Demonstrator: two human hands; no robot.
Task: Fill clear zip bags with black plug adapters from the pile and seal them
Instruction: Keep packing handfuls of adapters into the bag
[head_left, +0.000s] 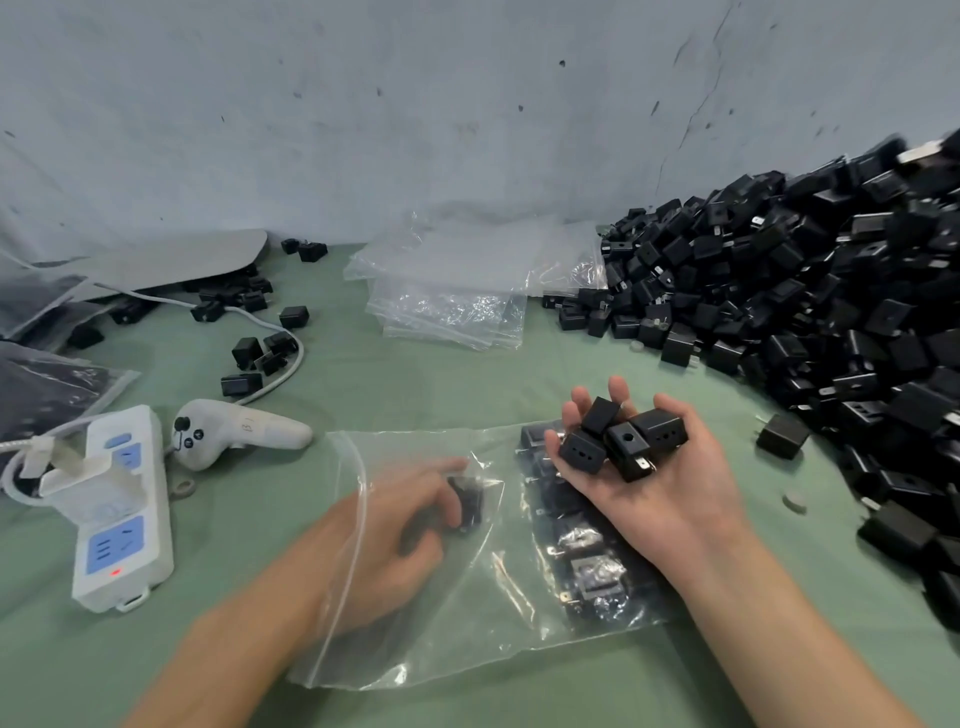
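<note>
My left hand is inside the zip bag, fingers pinching one adapter to seat it beside the packed row. Right hand cupped palm-up over the bag — spare adapters ready. Pile beyond.

The left hand lies inside the open zip bag. Adapters in the bag lie just right of it, under the right hand, which cradles 4 adapters. The pile lies beyond and right of that hand, spare bags beyond both hands, and the power strip left of the left hand.
</note>
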